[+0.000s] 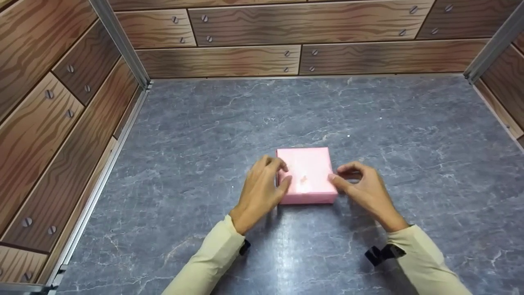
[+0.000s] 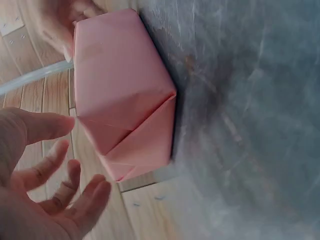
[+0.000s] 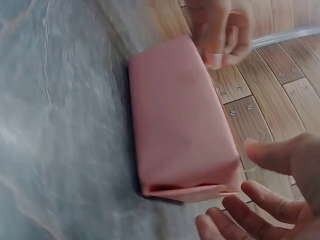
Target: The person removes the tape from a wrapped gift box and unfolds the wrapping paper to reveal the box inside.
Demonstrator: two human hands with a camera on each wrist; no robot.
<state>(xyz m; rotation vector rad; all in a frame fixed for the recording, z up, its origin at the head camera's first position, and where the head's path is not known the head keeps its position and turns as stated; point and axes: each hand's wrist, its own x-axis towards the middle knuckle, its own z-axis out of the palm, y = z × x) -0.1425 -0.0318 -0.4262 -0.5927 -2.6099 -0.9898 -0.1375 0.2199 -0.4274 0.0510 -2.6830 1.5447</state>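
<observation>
A box wrapped in pink paper lies flat on the grey surface, with folded paper flaps at its ends. My left hand is at the box's left side, thumb and fingers loosely bent about the edge. In the left wrist view that hand has its fingers spread apart, the thumb tip very near a top corner. My right hand is at the right side, its thumb by the top edge. The right wrist view shows the right hand with spread fingers beside the slightly gaping end fold.
The grey marbled work surface runs under the box. Wood-plank-patterned walls rise at the back and both sides, joined by metal corner posts. A black strap sits at the right sleeve.
</observation>
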